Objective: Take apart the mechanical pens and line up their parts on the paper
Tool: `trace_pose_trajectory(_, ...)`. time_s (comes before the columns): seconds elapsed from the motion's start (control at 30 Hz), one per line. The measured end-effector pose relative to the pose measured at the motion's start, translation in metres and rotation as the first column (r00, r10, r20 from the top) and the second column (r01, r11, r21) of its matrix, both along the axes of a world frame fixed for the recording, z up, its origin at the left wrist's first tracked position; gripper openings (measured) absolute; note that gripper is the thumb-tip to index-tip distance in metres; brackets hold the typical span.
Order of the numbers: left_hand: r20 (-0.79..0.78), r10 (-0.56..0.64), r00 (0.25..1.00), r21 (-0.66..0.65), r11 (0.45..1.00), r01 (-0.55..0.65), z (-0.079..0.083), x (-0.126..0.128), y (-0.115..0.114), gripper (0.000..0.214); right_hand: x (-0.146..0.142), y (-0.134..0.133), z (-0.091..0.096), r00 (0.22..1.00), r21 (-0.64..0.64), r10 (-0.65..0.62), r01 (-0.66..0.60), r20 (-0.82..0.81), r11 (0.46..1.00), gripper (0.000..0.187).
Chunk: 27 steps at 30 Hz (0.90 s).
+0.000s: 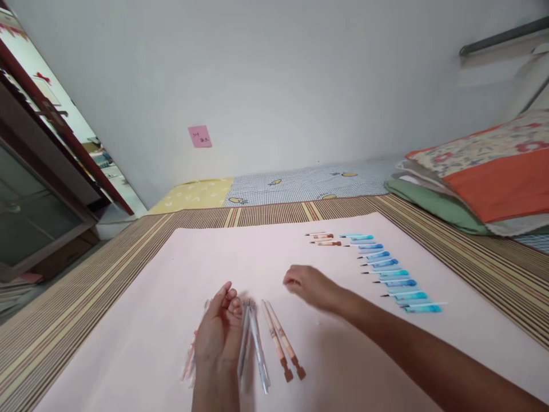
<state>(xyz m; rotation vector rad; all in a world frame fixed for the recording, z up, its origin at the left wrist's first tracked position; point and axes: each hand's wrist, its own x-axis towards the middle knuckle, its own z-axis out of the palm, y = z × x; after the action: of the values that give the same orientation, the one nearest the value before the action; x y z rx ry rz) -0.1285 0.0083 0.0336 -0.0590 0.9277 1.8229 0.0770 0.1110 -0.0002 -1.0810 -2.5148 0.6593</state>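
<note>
My left hand (pixel 221 329) is turned palm up over pens at the front of the pink sheet, thumb apart and fingers loosely curled, with nothing visible in it. Clear pens (pixel 256 343) lie just to its right, and some reddish pens (pixel 189 355) show partly hidden on its left. Two peach pens with brown ends (pixel 281 337) lie side by side further right. My right hand (pixel 311 286) hovers above the sheet, fingers bent together; no pen shows in it. At the upper right are a few peach-brown pens (pixel 328 244) and a column of several blue pens (pixel 394 283).
The pink sheet (pixel 231 252) covers a striped mat (pixel 132 274). Folded bedding with an orange edge (pixel 506 189) is stacked at the right. Behind stands a white wall with a pink note (pixel 199 137). A doorway (pixel 107 166) opens at the left.
</note>
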Motion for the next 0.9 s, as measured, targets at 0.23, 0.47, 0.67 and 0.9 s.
trace_pose_trajectory(0.23,-0.008,-0.049,0.999,-0.002,0.999,0.049,-0.005,-0.002,0.001,0.017,-0.044,-0.041,-0.023,0.958,0.120,0.002,-0.038,0.288,0.992,0.020)
trace_pose_trajectory(0.47,0.001,-0.049,0.999,0.003,0.999,0.049,-0.004,0.003,0.002,0.016,-0.048,-0.040,-0.024,0.956,0.177,-0.014,-0.040,0.293,0.983,0.020)
trace_pose_trajectory(0.67,0.006,-0.050,0.999,-0.007,0.999,0.050,-0.004,0.005,0.002,0.016,-0.050,-0.040,-0.021,0.957,0.158,-0.005,-0.043,0.292,0.987,0.023)
trace_pose_trajectory(0.9,-0.016,-0.058,0.998,-0.002,0.998,0.058,-0.009,0.004,0.005,0.015,-0.049,-0.041,-0.015,0.980,0.089,0.014,-0.032,0.197,0.995,0.014)
